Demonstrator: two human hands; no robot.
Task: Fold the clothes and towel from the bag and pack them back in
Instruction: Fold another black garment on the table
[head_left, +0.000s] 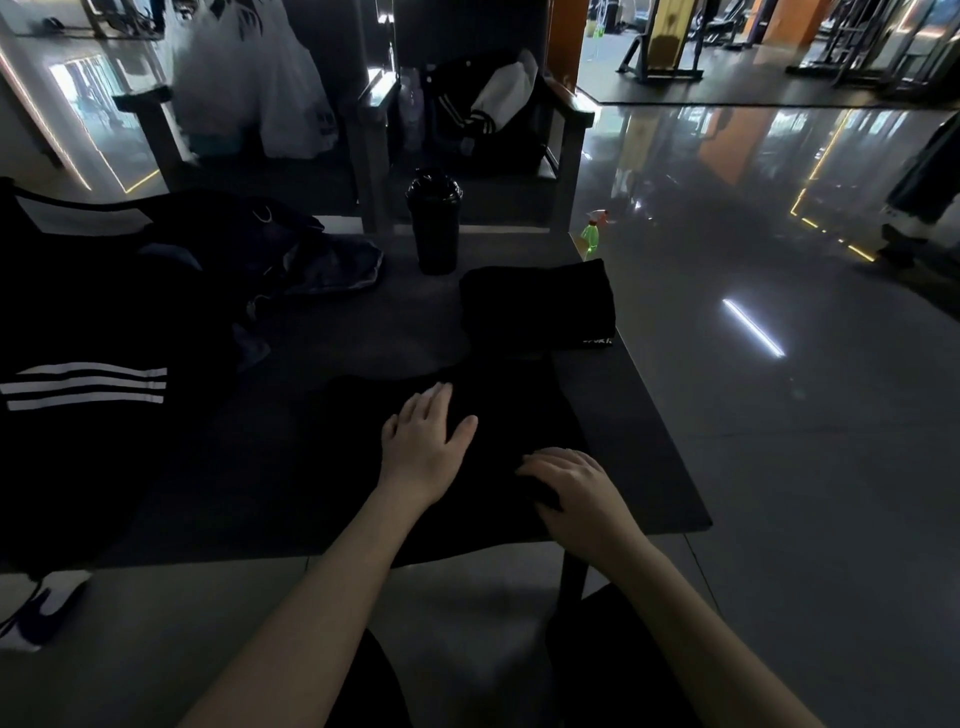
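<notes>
Hands at a dark table (654, 467) in a dim gym: the person's left hand (423, 447) lies flat, fingers straight and close together, pressing on a black garment (509, 410) spread at the table's near edge. The right hand (571, 493), just beside it, has its fingers curled over a bunched fold of the same cloth, apparently gripping it. A folded black garment (535, 306) with a small white label sits just beyond, at the table's far right corner. A black sports bag (78, 322) with three white stripes fills the table's left side, with a crumpled bluish garment (332, 265) lying against it. A black shaker bottle (434, 223) stands upright at the far edge, and a green spray bottle (592, 236) shows past the far right corner. White plastic bags (249, 78) rest on a chair behind.
</notes>
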